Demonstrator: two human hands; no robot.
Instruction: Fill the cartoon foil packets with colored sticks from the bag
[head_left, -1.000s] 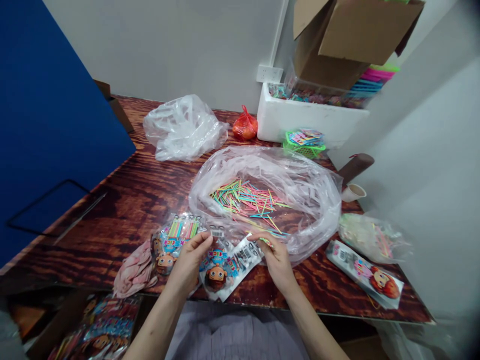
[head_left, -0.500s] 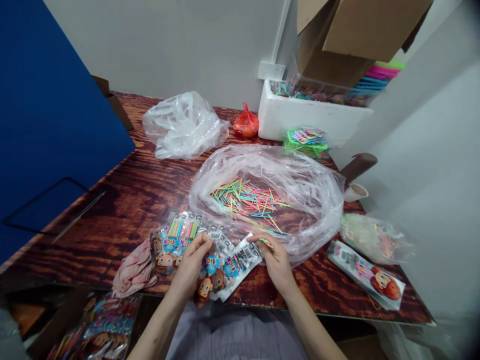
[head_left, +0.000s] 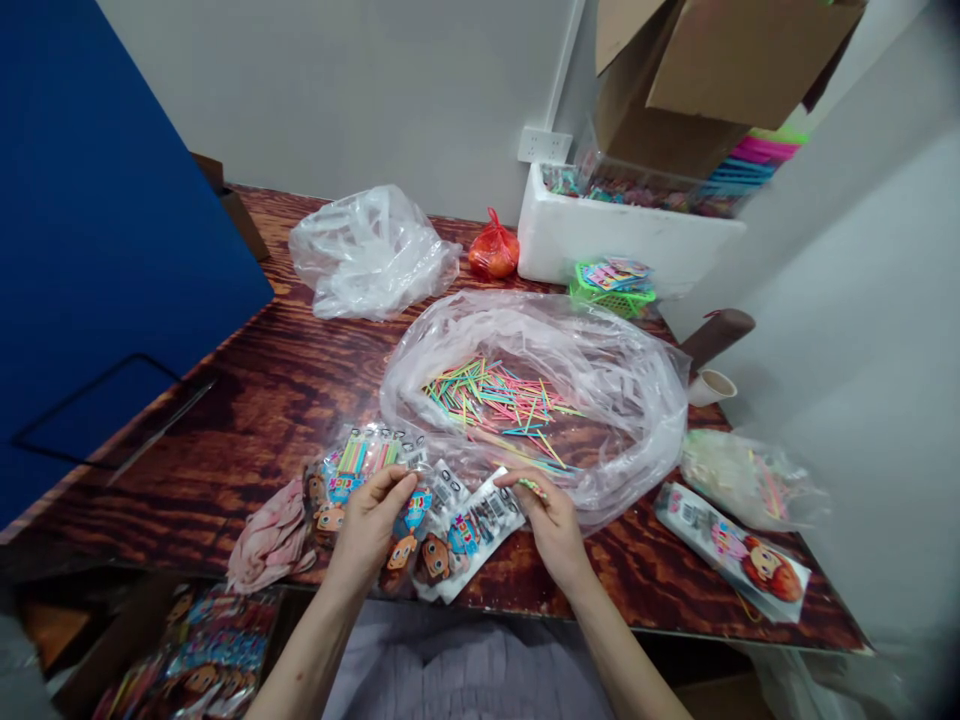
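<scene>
My left hand [head_left: 377,515] pinches the top of a clear printed packet [head_left: 403,550] with a cartoon face on it. More of these packets [head_left: 459,535] lie fanned to its right, on a white backing. My right hand [head_left: 553,520] curls around a small bundle of coloured sticks [head_left: 532,487]; its fingertips rest at the upper right corner of the fanned packets. Beyond both hands, a large open clear plastic bag [head_left: 645,440] holds many loose thin coloured sticks [head_left: 495,395]. Packets filled with sticks [head_left: 360,455] lie left of my left hand.
A pink cloth [head_left: 271,535] lies at the table's front left. On the right are a character packet [head_left: 739,555], a bag of sticks [head_left: 754,478] and a paper cup [head_left: 711,387]. Behind stand a green basket [head_left: 611,298], a white foam box [head_left: 622,240] and a red bag [head_left: 493,250].
My left hand has shifted slightly left, drawing a packet away from the fanned ones. The right hand stays in place with its bundle of sticks.
</scene>
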